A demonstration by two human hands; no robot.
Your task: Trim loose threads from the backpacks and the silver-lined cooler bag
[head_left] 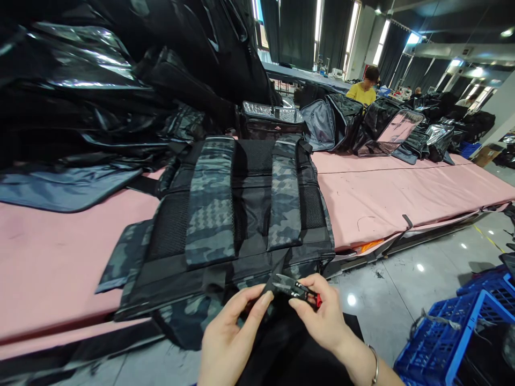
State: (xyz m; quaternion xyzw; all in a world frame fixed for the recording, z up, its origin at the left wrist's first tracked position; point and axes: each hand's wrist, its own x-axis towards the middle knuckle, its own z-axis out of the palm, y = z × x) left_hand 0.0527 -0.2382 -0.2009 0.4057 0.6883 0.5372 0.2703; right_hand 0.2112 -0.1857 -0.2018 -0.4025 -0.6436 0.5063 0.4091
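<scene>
Backpack trimming posture, seen from the wearer's head. The backpack lies on the pink-covered table with its harness side up, its lower edge overhanging the table's near side; this presumably leaves the lower fittings free to be worked from beneath and in front. At that lower edge a black webbing strap runs toward the wearer. The left hand, just in front of the backpack, pinches the strap between thumb and index finger with no gap left, probably to keep it taut and steady. The right hand, beside it, has its fingers closed around small snips, whose blades point at the pinched strap, an orientation that would suit a short, controlled cut; whether the blades are parted or touch the webbing cannot be told. Two camouflage shoulder straps lie flat along the backpack's upper face, apparently clear of the blades. Beyond the backpack stands a silver-lined bag; to its left rises a dark glossy pile; to its right, on the floor, sits a blue crate.
</scene>
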